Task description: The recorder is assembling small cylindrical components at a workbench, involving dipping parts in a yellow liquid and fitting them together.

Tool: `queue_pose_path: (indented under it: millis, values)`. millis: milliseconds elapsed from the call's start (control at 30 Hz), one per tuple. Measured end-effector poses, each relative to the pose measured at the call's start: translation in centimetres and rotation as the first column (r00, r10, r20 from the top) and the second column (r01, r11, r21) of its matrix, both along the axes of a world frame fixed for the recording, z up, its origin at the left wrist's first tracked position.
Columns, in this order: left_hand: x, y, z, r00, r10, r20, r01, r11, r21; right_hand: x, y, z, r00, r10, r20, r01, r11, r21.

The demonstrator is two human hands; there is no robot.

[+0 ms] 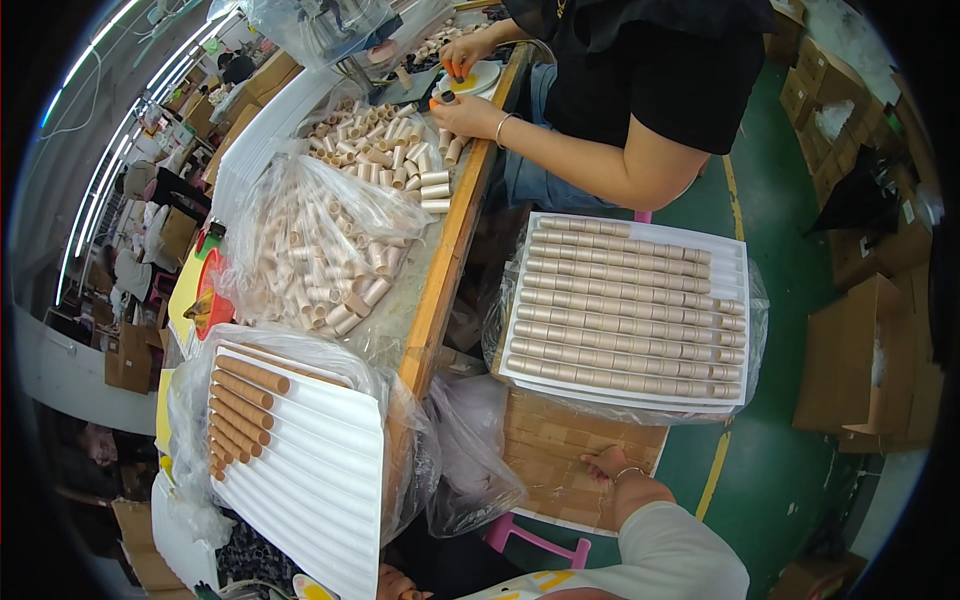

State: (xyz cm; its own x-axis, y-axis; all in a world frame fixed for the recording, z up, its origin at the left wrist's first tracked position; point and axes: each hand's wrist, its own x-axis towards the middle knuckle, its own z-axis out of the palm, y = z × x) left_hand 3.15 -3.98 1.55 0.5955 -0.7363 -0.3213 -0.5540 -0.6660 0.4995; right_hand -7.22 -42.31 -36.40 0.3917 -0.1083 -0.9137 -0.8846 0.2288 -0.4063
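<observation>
My right hand (606, 464) hovers over or rests on a brown cardboard sheet (545, 440), fingers loosely bent and apart, nothing visible in them. A thin bracelet circles that wrist. At the lower edge, beside the white grooved tray (320, 440), my left hand (395, 582) has curled fingers; what they hold, if anything, cannot be made out. Brown cardboard tubes (240, 420) lie in the tray's grooves at its left side. Right of the table, above the cardboard, another white tray (510, 350) carries rows of beige, shiny tubes (620, 310).
A wood-edged table (440, 290) bears a heap of beige tubes (375, 150), partly under clear plastic (300, 220). A co-worker in black (650, 80) handles a small dark piece at the far end. A pink stool (545, 540) and cardboard boxes (860, 360) stand nearby.
</observation>
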Motion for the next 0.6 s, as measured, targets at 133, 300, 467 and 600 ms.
queue_pose_path:
  millis: [133, 300, 467, 600]
  values:
    - [-0.1, 0.1, -0.1, 1.0, -0.004, 0.015, 0.004, 1.0, -0.023, 0.0, 0.0, 0.0, 1.0, 0.01, 0.007, -0.01, 1.0, -0.02]
    - [-0.3, 0.4, -0.4, 1.0, -0.01, 0.029, 0.011, 0.999, -0.052, -0.2, 0.2, 0.1, 1.0, -0.027, -0.003, 0.027, 0.999, 0.017]
    - [-0.4, 0.9, -1.1, 0.999, -0.016, 0.04, 0.019, 0.997, -0.081, -0.2, 0.1, 0.1, 1.0, 0.004, 0.004, -0.004, 1.0, -0.012]
    - [-0.5, 1.5, -1.8, 0.999, -0.018, 0.046, 0.022, 0.994, -0.103, 0.1, 0.0, 0.5, 1.0, 0.011, 0.01, -0.01, 1.0, -0.014]
